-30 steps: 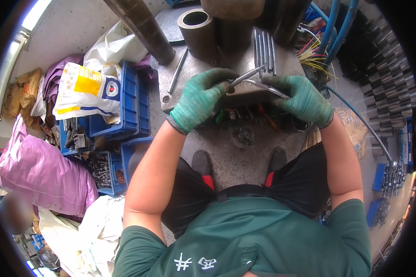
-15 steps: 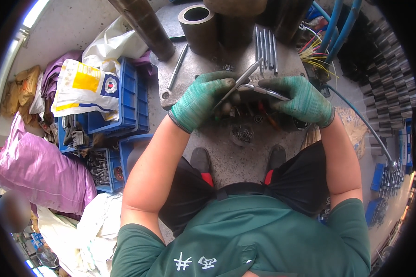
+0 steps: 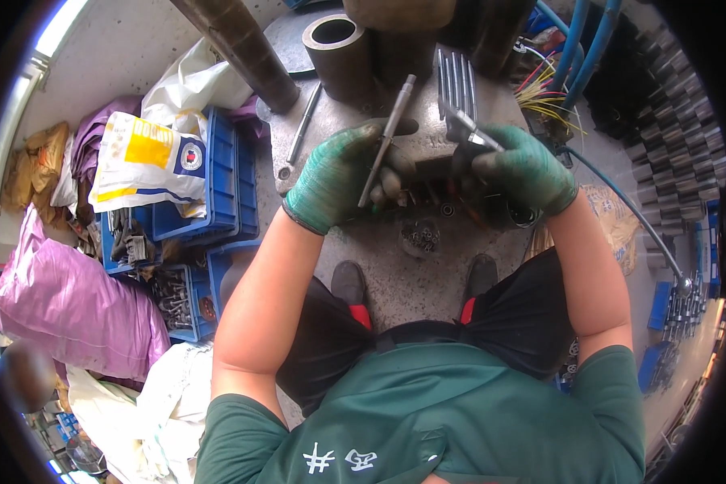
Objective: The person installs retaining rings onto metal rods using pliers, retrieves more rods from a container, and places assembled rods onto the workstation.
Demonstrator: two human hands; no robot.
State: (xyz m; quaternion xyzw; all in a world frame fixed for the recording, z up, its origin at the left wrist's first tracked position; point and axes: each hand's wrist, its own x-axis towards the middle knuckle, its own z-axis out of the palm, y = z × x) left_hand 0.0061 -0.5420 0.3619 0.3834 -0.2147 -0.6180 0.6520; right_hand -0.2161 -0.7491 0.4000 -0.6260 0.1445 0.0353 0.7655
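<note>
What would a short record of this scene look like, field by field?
Left hand: green glove, shut on a rod
Right hand: green glove, shut on a tool
Surface: grey bench
On bench: tube, loose rods, small cup of parts
Left side: blue crates, printed bag, purple sack
Right side: coloured wires, blue hoses

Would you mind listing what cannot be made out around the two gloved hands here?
Head view only:
- Lower end of the metal rod: hidden in the left hand.
- Tool in the right hand: mostly covered by the glove.
- Small parts on the steel plate: too small to identify.
</note>
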